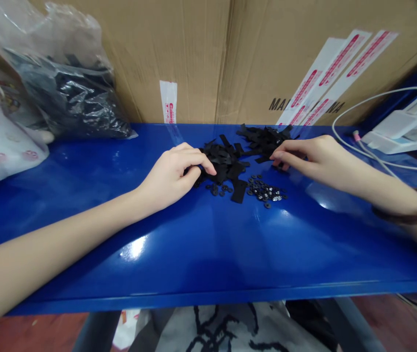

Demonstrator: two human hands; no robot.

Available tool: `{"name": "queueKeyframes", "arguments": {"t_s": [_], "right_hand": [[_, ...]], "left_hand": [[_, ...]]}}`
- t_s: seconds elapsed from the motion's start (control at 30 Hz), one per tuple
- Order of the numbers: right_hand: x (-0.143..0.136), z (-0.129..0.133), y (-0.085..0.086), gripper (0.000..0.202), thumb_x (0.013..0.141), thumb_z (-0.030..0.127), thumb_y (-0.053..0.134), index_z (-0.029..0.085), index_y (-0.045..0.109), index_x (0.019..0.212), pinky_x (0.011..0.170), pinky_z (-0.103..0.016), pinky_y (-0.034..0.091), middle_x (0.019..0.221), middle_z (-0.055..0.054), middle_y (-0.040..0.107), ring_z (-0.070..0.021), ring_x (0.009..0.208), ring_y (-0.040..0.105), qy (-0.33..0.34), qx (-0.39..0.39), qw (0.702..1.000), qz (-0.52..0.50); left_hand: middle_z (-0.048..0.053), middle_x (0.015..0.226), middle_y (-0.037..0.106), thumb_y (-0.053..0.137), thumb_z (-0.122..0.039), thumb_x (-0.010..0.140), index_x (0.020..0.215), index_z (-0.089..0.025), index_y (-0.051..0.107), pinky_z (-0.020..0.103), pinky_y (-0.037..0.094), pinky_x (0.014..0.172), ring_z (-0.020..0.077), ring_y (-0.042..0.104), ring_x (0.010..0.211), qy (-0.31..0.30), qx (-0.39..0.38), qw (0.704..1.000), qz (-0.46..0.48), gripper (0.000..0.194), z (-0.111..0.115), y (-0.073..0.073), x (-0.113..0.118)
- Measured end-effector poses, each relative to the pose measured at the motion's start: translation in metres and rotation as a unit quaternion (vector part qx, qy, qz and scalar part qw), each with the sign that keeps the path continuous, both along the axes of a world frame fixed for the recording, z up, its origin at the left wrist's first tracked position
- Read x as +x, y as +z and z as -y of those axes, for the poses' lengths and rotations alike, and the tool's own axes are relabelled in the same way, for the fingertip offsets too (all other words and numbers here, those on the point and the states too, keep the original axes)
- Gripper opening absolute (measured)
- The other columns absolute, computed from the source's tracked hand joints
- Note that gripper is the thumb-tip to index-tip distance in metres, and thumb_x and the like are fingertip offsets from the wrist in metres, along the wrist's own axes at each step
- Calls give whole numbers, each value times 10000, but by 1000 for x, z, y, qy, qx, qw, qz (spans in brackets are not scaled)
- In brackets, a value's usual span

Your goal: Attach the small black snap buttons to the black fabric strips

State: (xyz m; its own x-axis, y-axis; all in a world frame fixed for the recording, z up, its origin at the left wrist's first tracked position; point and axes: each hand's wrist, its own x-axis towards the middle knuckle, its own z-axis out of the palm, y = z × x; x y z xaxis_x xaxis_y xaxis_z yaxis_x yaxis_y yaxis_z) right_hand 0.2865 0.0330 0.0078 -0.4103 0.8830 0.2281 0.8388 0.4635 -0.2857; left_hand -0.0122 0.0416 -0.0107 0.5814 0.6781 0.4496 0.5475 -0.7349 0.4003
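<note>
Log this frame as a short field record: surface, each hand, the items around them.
surface: glossy blue metal shelf
left hand: left hand resting on a pile of small black fabric strips, fingers curled
right hand: right hand fingertips on a second heap of black strips
between hands: cluster of small dark round rings
left rear: clear plastic bag of black pieces
backdrop: brown cardboard boxes
right rear: white cable

Both forearms are seen bare, with no sleeves, and the left hand (pixel 173 176) and right hand (pixel 309 155) are ungloved. A dark brown band and a green one are worn at the right wrist, at three o'clock. A white garment with black markings is seen at six o'clock.
</note>
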Motion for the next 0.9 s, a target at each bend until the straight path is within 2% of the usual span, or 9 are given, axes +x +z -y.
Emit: {"name": "queueKeyframes", "arguments": {"t_s": [0.07,0.17,0.2,0.3,0.37,0.5,0.57,0.73,0.9], "right_hand": [[-4,3,0,382,924,516,450,204,659,855,654,-301,468,796,-47,695,-166,690,627,10,-59,996,-70],[-9,8,0,388,907,531,493,186,670,916,722,-296,523,872,-65,713,-174,789,666,40,-155,970,-181],[-9,8,0,391,908,530,493,182,671,919,728,-295,524,873,-65,713,-172,794,668,41,-155,969,-187],[-9,8,-1,394,925,522,467,189,674,892,709,-297,493,826,-47,703,-158,748,649,14,-73,991,-113],[-8,7,-2,391,922,529,470,197,675,890,695,-303,480,814,-41,700,-158,733,642,4,-55,995,-87],[-15,11,-6,348,892,517,535,204,686,898,720,-307,518,863,-42,714,-172,782,667,44,-145,970,-191],[-20,15,-8,313,890,496,547,215,685,889,744,-311,525,865,-32,715,-172,798,672,63,-159,957,-235],[-21,13,-15,224,900,417,560,250,693,964,857,-346,485,990,-20,699,-197,942,637,111,-51,981,-148],[-21,9,-23,288,902,386,565,248,678,1129,973,-368,443,1153,-55,625,-208,1099,567,200,27,977,-70]], "left_hand": [[-14,861,724,386,-97,783,832,-220,707,312,440,880,160,589,867,2,0,1000,1,347,0,0,0],[-12,853,725,386,-100,783,824,-220,709,314,440,875,162,591,868,1,-1,1000,4,347,0,-1,0],[-12,847,725,386,-98,782,820,-221,709,316,441,871,163,591,865,1,-1,1000,2,348,0,-1,0],[-8,834,723,387,-89,777,807,-216,708,332,444,855,170,590,856,15,1,1000,-6,347,1,-2,0],[-6,833,723,391,-85,774,800,-213,706,345,444,849,175,588,851,33,4,999,-8,340,1,-2,1],[-15,831,727,390,-71,768,806,-215,695,341,449,847,170,594,849,48,-13,999,-9,339,1,-2,1],[-12,875,728,392,-56,766,849,-215,691,336,446,849,171,589,874,55,-13,998,-12,348,0,-2,0],[6,1042,699,405,-96,862,1009,-230,676,379,403,909,204,538,984,74,10,995,-61,336,-6,-6,-3],[-5,1090,692,472,-196,914,1006,-242,680,387,374,963,199,549,1025,58,11,997,-59,232,-10,-9,-4]]}}
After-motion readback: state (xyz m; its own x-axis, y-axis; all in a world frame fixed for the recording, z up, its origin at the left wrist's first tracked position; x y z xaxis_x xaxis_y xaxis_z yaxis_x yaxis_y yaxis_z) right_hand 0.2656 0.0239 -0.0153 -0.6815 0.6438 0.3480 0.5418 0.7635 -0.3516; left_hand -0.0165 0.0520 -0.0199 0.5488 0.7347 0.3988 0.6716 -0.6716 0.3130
